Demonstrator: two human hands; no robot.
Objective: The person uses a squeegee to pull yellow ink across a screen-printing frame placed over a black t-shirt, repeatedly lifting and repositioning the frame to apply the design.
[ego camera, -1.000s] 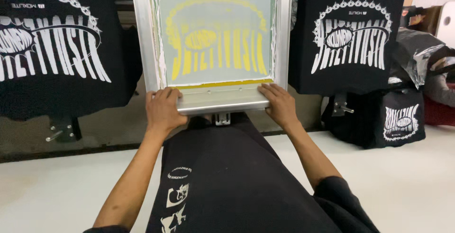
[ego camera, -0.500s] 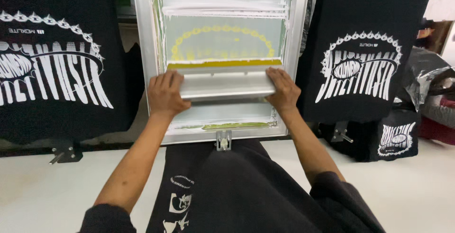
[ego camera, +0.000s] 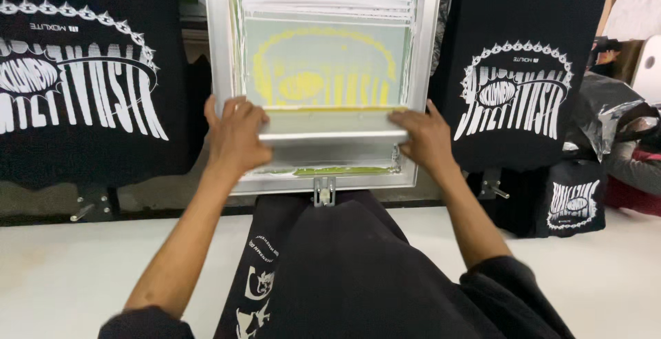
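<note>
Squeegee (ego camera: 329, 127) lies crosswise on screen frame (ego camera: 219, 70), long axis left-right, near frame's lower edge. Left hand (ego camera: 236, 138) and right hand (ego camera: 423, 139) both clenched on its ends, equally near. Yellow ink (ego camera: 323, 70) beyond.

support: white floor (ego camera: 82, 270) | on it: black printed bag (ego camera: 575, 204)

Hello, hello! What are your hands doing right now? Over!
Left hand and right hand both gripping the squeegee. Squeegee on yellow-inked screen. Nothing in the way.
</note>
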